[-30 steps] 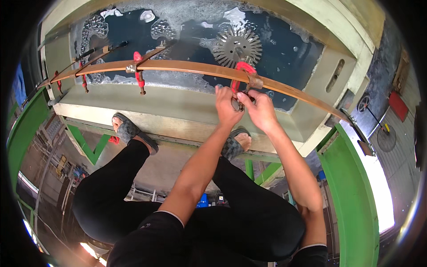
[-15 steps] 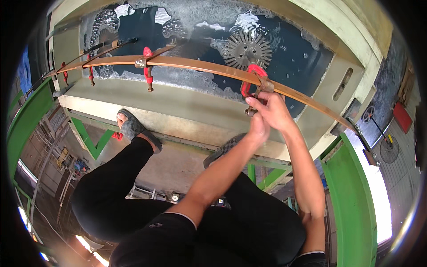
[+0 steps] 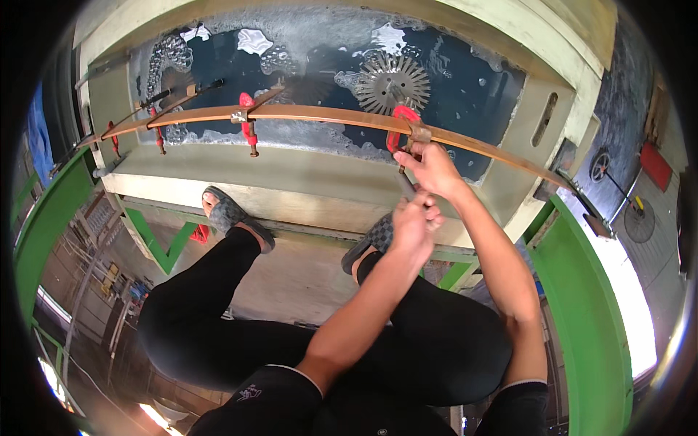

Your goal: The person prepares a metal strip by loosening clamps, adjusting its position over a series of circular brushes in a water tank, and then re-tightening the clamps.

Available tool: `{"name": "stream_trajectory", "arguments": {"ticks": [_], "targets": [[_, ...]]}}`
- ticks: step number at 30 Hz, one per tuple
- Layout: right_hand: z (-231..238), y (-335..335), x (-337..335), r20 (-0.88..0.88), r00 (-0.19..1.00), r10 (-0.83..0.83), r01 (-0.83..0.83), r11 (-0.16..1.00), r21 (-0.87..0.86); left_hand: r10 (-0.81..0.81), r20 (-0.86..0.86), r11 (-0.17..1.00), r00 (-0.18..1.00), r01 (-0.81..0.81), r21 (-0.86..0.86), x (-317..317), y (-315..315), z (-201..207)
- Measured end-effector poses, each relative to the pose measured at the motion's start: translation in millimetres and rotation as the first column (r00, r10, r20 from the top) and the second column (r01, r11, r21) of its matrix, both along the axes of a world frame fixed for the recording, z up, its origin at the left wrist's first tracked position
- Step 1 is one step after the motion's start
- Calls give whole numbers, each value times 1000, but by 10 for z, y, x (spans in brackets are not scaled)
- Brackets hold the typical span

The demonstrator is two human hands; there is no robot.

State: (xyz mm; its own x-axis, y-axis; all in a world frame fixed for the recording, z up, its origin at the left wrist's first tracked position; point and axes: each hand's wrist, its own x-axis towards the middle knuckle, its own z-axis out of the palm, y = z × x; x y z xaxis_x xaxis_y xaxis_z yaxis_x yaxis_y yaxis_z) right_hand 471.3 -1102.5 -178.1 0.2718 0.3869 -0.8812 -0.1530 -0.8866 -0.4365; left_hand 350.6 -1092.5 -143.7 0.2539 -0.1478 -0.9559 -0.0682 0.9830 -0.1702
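A long copper-coloured bar (image 3: 320, 113) crosses above a liquid-filled tank. Near its right part a red C-clamp (image 3: 395, 135) is fastened to it. My right hand (image 3: 436, 173) is closed around the lower right side of that clamp, thumb and fingers at its metal fitting. Just below, my left hand (image 3: 414, 225) grips a grey rod-shaped tool (image 3: 406, 187) whose upper end meets the clamp's screw; the exact joint is blurred. Behind the clamp a slotted metal disc (image 3: 392, 81) hangs partly in the liquid on a short shaft.
More red clamps, one of them a larger clamp (image 3: 249, 125), hold crosspieces on the bar further left. Foam floats on the dark liquid. My feet, in a checked slipper (image 3: 234, 216) each, rest against the tank's pale ledge (image 3: 291, 198). A green frame (image 3: 582, 312) stands at right.
My left hand has moved down, away from the clamp, and the grey rod now shows between it and the screw. My right hand stays at the clamp. The whole view has shifted slightly.
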Motion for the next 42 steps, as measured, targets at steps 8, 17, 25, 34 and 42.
{"name": "stream_trajectory", "arguments": {"ticks": [8,17,25,34,42], "targets": [[-80,-21,-217,221,968,-121,104,991,84,-830,273,526,486,844,99,-62,1540,-60],[-206,-29,-521,275,895,-352,314,933,173,-236,-446,-792,-863,-95,603,444,1555,-526],[-278,-15,-600,231,835,-500,427,852,301,-621,-700,-766,-353,81,638,-108,1273,-1220],[-223,-131,-442,244,914,-324,273,936,223,-790,-611,-605,-36,203,770,-265,938,-1301],[-426,-222,-452,46,925,-377,348,890,295,-895,-320,-231,311,290,929,-334,413,-1700]]}}
